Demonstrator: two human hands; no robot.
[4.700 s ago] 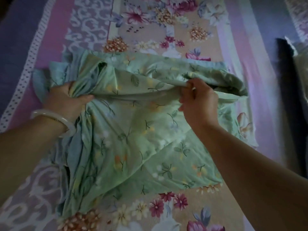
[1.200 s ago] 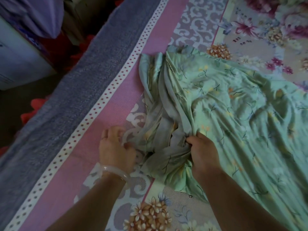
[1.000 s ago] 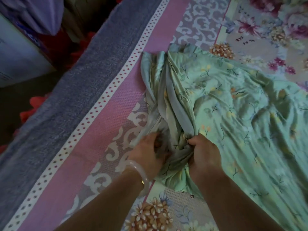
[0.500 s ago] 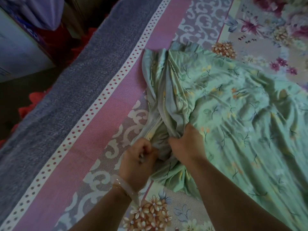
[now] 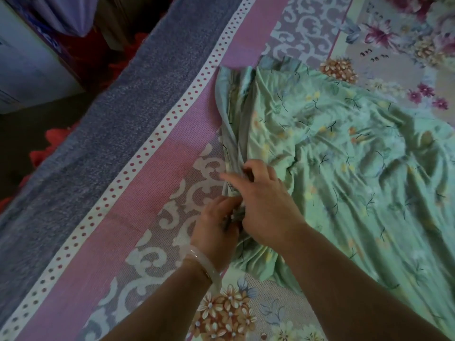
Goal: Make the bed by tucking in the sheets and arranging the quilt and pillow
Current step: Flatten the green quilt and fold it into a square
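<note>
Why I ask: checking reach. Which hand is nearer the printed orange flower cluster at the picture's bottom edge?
Left. The left hand lies just beyond the printed orange flower cluster; the right hand farther off, up-right.

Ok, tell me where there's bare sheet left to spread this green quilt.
Free: the pink and scroll-patterned bands between the dotted stripe and the green quilt, and the floral sheet beyond it. Crowded: the bunched edge where left hand and right hand meet.
</note>
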